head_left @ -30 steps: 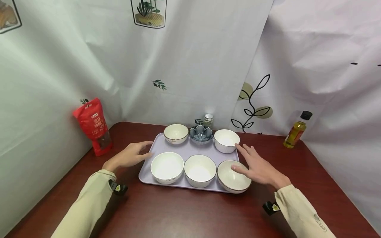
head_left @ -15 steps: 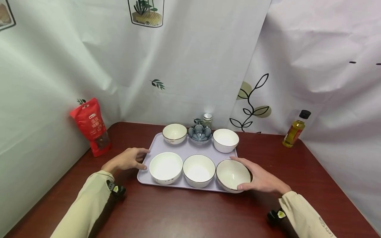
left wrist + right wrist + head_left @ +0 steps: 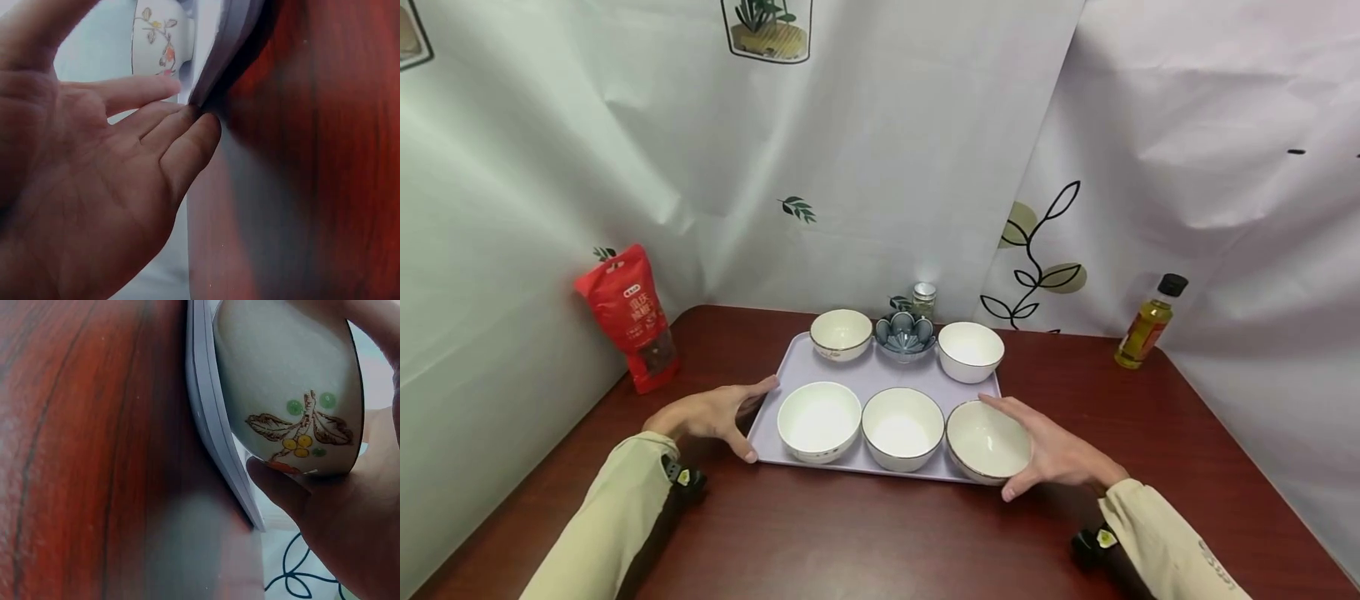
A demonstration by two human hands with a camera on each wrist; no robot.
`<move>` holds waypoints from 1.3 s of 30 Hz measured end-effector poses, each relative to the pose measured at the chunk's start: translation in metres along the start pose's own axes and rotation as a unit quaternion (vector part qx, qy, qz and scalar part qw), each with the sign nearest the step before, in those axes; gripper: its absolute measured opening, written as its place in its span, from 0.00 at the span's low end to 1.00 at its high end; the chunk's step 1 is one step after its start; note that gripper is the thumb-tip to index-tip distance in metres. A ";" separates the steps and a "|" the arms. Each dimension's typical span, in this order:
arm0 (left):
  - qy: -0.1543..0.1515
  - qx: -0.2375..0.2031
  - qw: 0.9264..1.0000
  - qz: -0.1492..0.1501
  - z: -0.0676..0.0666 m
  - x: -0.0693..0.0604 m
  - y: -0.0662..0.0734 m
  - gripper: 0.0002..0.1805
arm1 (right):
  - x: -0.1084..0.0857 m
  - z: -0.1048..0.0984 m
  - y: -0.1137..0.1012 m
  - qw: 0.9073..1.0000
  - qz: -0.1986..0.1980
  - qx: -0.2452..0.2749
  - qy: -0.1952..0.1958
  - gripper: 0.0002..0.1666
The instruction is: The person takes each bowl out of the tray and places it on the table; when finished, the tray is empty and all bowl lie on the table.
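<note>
Head view: a lilac tray [image 3: 870, 375] bearing six bowls [image 3: 902, 427] rests on a dark red surface [image 3: 865, 542], between a person's two hands. The left hand [image 3: 715, 413], thumb and fingers spread apart, touches its left edge. The right hand [image 3: 1054, 454] curves beside the front-right bowl [image 3: 987, 442], thumb and fingers on either side; whether they grip cannot be told.

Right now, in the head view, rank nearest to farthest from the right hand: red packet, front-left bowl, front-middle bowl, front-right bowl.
1. Front-right bowl: inside the curve of the right hand.
2. Front-middle bowl: next one left.
3. Front-left bowl: row's left end.
4. Red packet: far left side.
</note>
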State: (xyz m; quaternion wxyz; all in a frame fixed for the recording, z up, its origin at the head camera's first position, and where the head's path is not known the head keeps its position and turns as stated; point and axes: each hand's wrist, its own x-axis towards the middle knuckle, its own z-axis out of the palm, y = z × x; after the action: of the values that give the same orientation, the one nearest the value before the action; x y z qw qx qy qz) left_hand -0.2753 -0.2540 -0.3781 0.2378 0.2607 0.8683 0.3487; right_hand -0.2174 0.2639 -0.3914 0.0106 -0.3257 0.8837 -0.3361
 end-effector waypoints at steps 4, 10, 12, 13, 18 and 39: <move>0.013 0.012 1.000 0.010 0.003 0.001 0.000 0.67 | 0.000 0.000 -0.001 1.000 0.011 0.002 0.007 0.69; 0.032 0.052 0.998 0.010 0.006 0.000 0.000 0.68 | 0.002 0.003 0.001 1.000 0.014 0.027 0.007 0.67; 0.039 0.067 0.997 0.004 0.006 0.000 0.000 0.68 | 0.002 0.004 0.002 0.999 0.015 0.030 0.008 0.67; 0.042 0.072 0.997 -0.003 0.005 0.000 -0.001 0.68 | 0.002 0.005 0.002 0.999 0.016 0.030 0.009 0.67; 0.058 0.099 0.993 -0.029 0.006 0.003 0.001 0.67 | 0.004 0.004 0.003 0.999 0.021 0.024 0.020 0.67; 0.070 0.117 0.990 -0.041 0.004 0.006 0.000 0.65 | -0.007 -0.054 0.029 0.991 0.109 0.001 0.082 0.63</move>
State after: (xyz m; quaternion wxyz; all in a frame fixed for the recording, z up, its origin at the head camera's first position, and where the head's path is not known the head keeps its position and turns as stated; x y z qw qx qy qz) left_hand -0.2771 -0.2481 -0.3817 0.1587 0.2262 0.9275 0.2518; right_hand -0.2407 0.3157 -0.3684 -0.0246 -0.1984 0.9115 -0.3594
